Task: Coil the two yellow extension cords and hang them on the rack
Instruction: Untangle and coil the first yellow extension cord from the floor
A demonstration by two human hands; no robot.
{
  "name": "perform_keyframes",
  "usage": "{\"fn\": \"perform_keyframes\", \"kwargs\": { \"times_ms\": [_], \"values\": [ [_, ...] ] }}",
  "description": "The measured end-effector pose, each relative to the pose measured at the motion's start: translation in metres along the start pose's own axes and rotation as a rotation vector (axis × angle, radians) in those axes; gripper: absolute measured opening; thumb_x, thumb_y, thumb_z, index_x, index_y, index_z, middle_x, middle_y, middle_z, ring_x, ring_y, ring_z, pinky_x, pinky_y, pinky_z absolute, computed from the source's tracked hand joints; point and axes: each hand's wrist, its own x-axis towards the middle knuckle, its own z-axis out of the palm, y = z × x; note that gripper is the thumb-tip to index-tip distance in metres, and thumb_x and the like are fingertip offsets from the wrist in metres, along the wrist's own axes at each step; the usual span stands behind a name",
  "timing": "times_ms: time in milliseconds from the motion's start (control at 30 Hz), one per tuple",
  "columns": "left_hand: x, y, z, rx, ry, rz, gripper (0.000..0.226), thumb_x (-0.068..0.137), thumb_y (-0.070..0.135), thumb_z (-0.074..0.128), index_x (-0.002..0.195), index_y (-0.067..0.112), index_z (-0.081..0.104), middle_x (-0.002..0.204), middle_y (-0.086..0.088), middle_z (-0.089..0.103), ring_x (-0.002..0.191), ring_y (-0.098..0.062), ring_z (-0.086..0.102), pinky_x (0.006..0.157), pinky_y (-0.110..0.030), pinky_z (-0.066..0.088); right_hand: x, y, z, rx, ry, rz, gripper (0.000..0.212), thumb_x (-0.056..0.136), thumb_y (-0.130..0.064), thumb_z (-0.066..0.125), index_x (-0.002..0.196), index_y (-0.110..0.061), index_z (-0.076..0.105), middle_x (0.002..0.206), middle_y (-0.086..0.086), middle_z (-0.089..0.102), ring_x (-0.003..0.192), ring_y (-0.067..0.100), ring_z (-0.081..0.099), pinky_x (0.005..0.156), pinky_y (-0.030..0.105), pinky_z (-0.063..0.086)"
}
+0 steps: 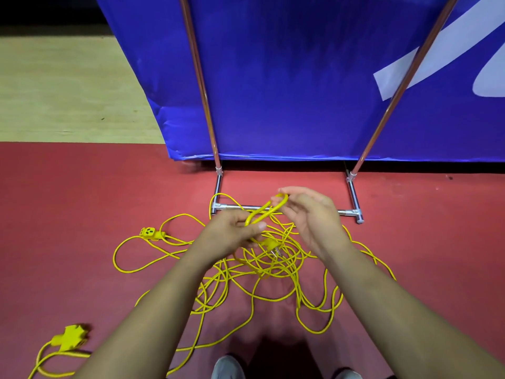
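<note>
Yellow cords (266,272) sprawl in a loose tangle on the red floor (82,201), right at the foot of the rack (347,212). Left hand (232,236) pinches the bottom of a small loop (263,210), right hand (308,214) grips its top, both close together, plug (269,246) dangling beneath. Light, limp, slightly springy by the look of it, prone to kink and snag. Best hold, I'd say: near the plug, letting slack slide through a loose grip. One socket end (150,233) lies left.
</note>
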Motion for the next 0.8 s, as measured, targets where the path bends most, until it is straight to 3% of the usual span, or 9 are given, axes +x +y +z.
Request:
{"fn": "perform_keyframes", "kwargs": {
  "times_ms": [100, 233, 333, 433, 500, 600, 700, 800],
  "values": [
    [0.002, -0.005, -0.002, 0.055, -0.011, 0.034, 0.025, 0.091, 0.023, 0.063, 0.095, -0.002, 0.066, 0.086, -0.008, 0.075, 0.081, -0.015, 0.07, 0.08, -0.033, 0.056, 0.01, -0.01, 0.019, 0.003, -0.029, 0.022, 0.009, 0.086, 0.01, 0.058, 0.094, 0.007, 0.061, 0.089, 0.02, 0.064, 0.082, 0.029, 0.069, 0.085, 0.035, 0.058],
    [0.007, -0.002, -0.011, 0.125, 0.112, 0.069, 0.015, 0.095, 0.026, 0.056, 0.094, 0.019, 0.068, 0.073, 0.01, 0.071, 0.07, -0.002, 0.06, 0.068, -0.022, 0.043, 0.014, -0.01, 0.025, -0.154, -0.029, 0.029, 0.038, 0.084, 0.018, 0.056, 0.117, -0.001, 0.052, 0.113, 0.019, 0.059, 0.075, 0.022, 0.073, 0.08, 0.032, 0.059],
    [0.011, 0.002, -0.019, 0.075, 0.325, 0.07, 0.019, 0.096, 0.02, 0.054, 0.097, 0.015, 0.072, 0.082, -0.003, 0.071, 0.069, -0.008, 0.059, 0.062, -0.02, 0.044, 0.011, -0.012, 0.011, -0.453, -0.123, 0.02, 0.041, 0.085, 0.018, 0.052, 0.12, -0.003, 0.052, 0.098, 0.017, 0.067, 0.07, 0.021, 0.072, 0.077, 0.03, 0.056],
    [0.012, 0.006, -0.02, 0.113, 0.421, 0.092, 0.018, 0.096, 0.017, 0.053, 0.088, 0.016, 0.069, 0.063, 0.004, 0.063, 0.048, -0.005, 0.049, 0.048, -0.021, 0.04, 0.009, -0.017, -0.001, -0.887, -0.192, -0.042, 0.028, 0.086, 0.008, 0.059, 0.11, -0.007, 0.06, 0.08, 0.01, 0.073, 0.07, 0.015, 0.072, 0.074, 0.025, 0.054],
    [0.014, 0.01, -0.019, 0.1, 0.419, 0.11, 0.016, 0.095, 0.016, 0.055, 0.083, 0.018, 0.065, 0.058, 0.001, 0.056, 0.044, -0.004, 0.047, 0.046, -0.018, 0.039, 0.01, -0.019, -0.006, -1.167, -0.157, -0.184, 0.014, 0.086, -0.005, 0.066, 0.098, -0.013, 0.068, 0.077, 0.005, 0.071, 0.068, 0.006, 0.065, 0.07, 0.023, 0.046],
    [0.013, 0.015, -0.02, 0.091, 0.373, 0.082, 0.009, 0.089, 0.019, 0.064, 0.082, 0.014, 0.063, 0.054, 0.0, 0.055, 0.041, -0.01, 0.046, 0.042, -0.018, 0.035, 0.011, -0.023, -0.018, -1.452, -0.062, -0.409, 0.011, 0.085, -0.018, 0.071, 0.095, -0.02, 0.073, 0.075, -0.003, 0.051, 0.071, 0.011, 0.048, 0.069, 0.027, 0.039],
    [0.009, 0.013, -0.023, 0.36, 0.195, 0.06, 0.021, 0.088, 0.027, 0.066, 0.072, 0.013, 0.064, 0.048, 0.005, 0.054, 0.034, -0.005, 0.038, 0.04, -0.02, 0.031, 0.01, -0.029, -0.028, -1.324, 0.033, -0.339, 0.005, 0.086, -0.024, 0.068, 0.089, -0.028, 0.068, 0.056, -0.006, 0.045, 0.055, 0.014, 0.046, 0.057, 0.03, 0.04],
    [0.006, 0.009, -0.024, 0.546, 0.102, 0.057, 0.02, 0.087, 0.027, 0.065, 0.071, 0.015, 0.065, 0.051, 0.006, 0.048, 0.042, -0.004, 0.039, 0.051, -0.026, 0.032, 0.008, -0.03, -0.034, -1.323, 0.077, -0.427, 0.008, 0.085, -0.023, 0.067, 0.09, -0.029, 0.068, 0.079, 0.001, 0.056, 0.076, 0.017, 0.054, 0.075, 0.031, 0.047]
  ]
}}
